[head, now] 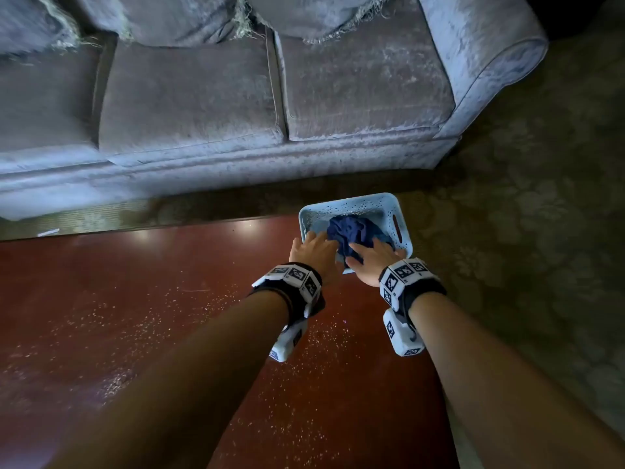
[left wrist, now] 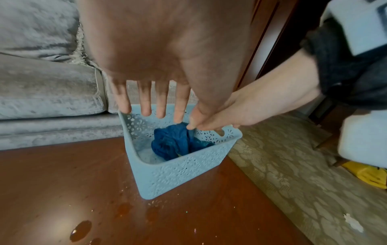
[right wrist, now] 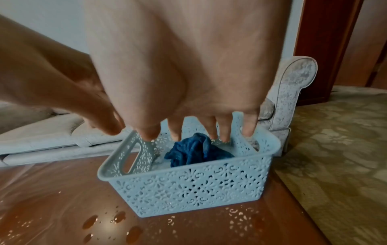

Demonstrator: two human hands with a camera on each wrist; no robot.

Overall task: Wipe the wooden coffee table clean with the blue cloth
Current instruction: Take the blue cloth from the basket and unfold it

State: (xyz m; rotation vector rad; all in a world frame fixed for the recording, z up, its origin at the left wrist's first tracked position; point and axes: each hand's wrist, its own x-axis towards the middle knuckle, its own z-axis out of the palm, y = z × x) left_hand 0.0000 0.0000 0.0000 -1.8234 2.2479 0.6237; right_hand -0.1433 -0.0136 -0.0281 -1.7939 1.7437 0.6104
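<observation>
A crumpled dark blue cloth (head: 351, 231) (left wrist: 171, 142) (right wrist: 192, 149) lies inside a pale blue perforated basket (head: 358, 203) (left wrist: 178, 174) (right wrist: 188, 187). The basket stands on the far right corner of the reddish wooden coffee table (head: 169, 299) (right wrist: 52, 199). White specks and a few water drops are scattered over the tabletop. My left hand (head: 316, 247) (left wrist: 155, 112) hovers over the basket's left rim with straight, spread fingers. My right hand (head: 370, 257) (right wrist: 211, 131) reaches down into the basket, fingers straight, their tips touching the top of the cloth. Neither hand grips anything.
A grey sofa (head: 203, 96) runs along the table's far side. Patterned carpet (head: 524, 231) lies to the right, just past the table edge beside the basket. On the carpet are a yellow object (left wrist: 368, 174) and a white scrap (left wrist: 353, 222).
</observation>
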